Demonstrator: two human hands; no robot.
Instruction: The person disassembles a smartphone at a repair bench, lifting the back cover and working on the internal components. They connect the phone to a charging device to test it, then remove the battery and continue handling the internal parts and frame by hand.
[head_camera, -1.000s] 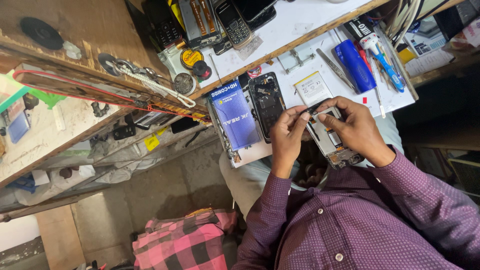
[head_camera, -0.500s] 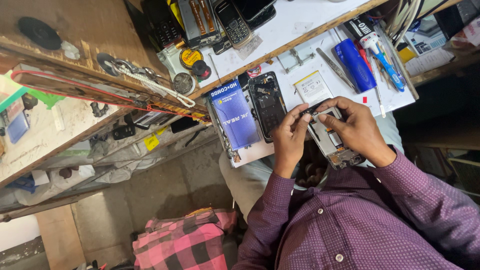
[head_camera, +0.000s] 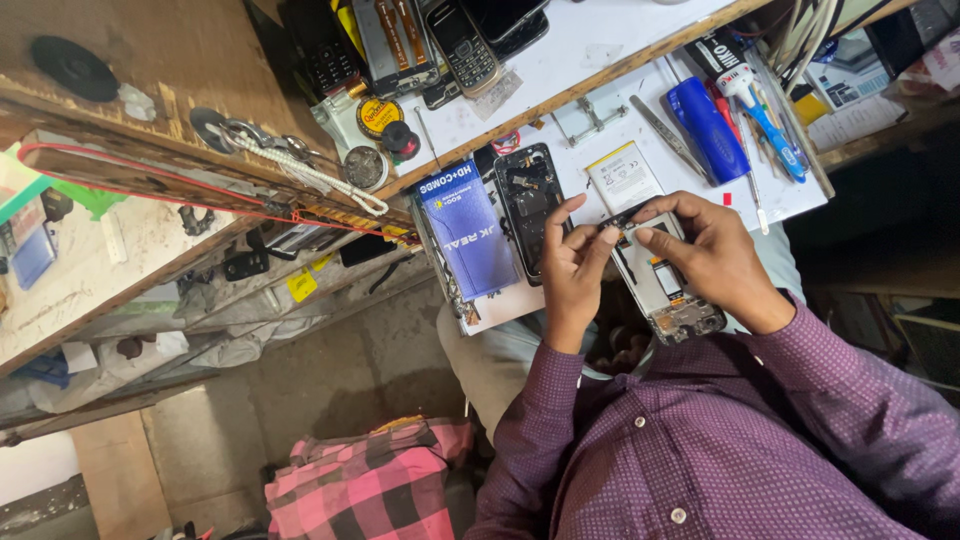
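Both hands worked one opened phone frame (head_camera: 668, 285) at the bench edge; I saw left hand (head_camera: 572, 268) and right hand (head_camera: 708, 250) pinching a small dark part (head_camera: 618, 216) (blue box (head_camera: 468, 235) just beside).

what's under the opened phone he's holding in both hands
The opened phone lies between left hand and right hand, its far end over the white work surface. Its underside is hidden.
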